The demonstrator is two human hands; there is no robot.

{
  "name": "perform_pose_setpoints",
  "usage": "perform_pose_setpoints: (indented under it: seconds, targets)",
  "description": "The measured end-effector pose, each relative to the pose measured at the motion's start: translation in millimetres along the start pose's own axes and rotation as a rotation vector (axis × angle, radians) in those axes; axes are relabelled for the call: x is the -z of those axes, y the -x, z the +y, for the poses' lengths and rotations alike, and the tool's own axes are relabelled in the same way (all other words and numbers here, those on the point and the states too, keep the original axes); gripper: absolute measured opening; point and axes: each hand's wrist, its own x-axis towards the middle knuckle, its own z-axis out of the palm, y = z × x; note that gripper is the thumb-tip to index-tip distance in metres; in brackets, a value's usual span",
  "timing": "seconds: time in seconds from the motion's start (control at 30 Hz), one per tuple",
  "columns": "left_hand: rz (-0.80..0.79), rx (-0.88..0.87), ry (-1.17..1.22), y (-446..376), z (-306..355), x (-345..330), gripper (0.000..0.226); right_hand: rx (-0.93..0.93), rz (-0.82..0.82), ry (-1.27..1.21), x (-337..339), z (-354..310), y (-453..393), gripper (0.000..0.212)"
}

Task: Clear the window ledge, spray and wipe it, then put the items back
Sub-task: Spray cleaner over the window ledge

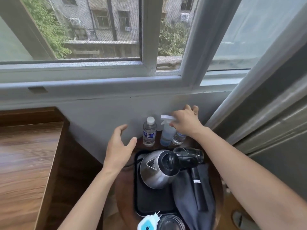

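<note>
The window ledge (99, 87) runs left-right above, w/ nothing seen on it. Below it the round counter (216, 180) carries a black tray (149, 205) w/ kettle (157, 170). At the counter's far edge, by the wall, the spray bottle (167, 133) stands upright, long axis vertical, between two water bottles. The right hand (186, 122) is on its white trigger head, fingers curled over it from the right, so this hand is the nearer. The left hand (119, 146) hovers w/ fingers spread, holding nothing, left of the first water bottle (149, 131). Probably next is a lift straight up.
</note>
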Motion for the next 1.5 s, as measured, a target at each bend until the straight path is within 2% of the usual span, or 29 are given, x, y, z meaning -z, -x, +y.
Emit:
perform_pose_setpoints:
  seconds: [0.33,0.6,0.77,0.87,0.97,1.1,1.17,1.23,1.3,1.37,1.43,1.5]
  targets:
    - [-0.002,-0.052,0.009,5.0,22.1,5.8,0.056,0.12,0.105,-0.005,11.3,6.1,14.3,0.033]
    - [-0.088,-0.155,-0.007,7.1,74.4,1.2,0.044,0.14,0.242,-0.044,110.2,1.8,20.5,0.036]
    - [-0.211,-0.265,-0.068,-1.1,124.8,-4.5,0.078,0.153,0.387,-0.077,192.1,-14.7,32.1,0.04]
    - [-0.179,-0.318,-0.016,-1.5,150.6,-5.0,0.084,0.177,0.44,-0.162,230.0,-30.0,40.4,0.037]
    - [-0.119,-0.358,0.018,2.1,168.9,5.6,0.069,0.217,0.461,-0.272,260.4,-51.0,50.4,0.039]
    - [0.07,-0.391,0.059,15.0,174.6,35.0,0.057,0.288,0.479,-0.442,282.3,-83.5,62.5,0.041]
    - [0.116,-0.407,0.113,25.1,172.4,53.4,0.054,0.377,0.501,-0.627,285.0,-101.4,69.6,0.034]
    - [0.138,-0.406,0.151,37.9,167.6,73.8,0.052,0.455,0.379,-0.904,280.3,-118.5,78.1,0.022]
    - [0.145,-0.384,0.173,50.6,158.7,94.0,0.05,0.522,0.136,-1.091,266.3,-132.7,83.0,0.044]
    - [0.14,-0.354,0.171,63.1,146.4,115.1,0.051,0.597,-0.05,-1.144,246.5,-151.1,85.2,0.051]
    - [0.131,-0.337,0.143,76.5,132.3,137.7,0.054,0.655,-0.143,-1.197,230.2,-177.3,88.1,0.048]
    - [0.141,-0.307,0.115,91.6,115.5,161.1,0.055,0.695,-0.163,-1.235,221.0,-209.8,94.6,0.045]
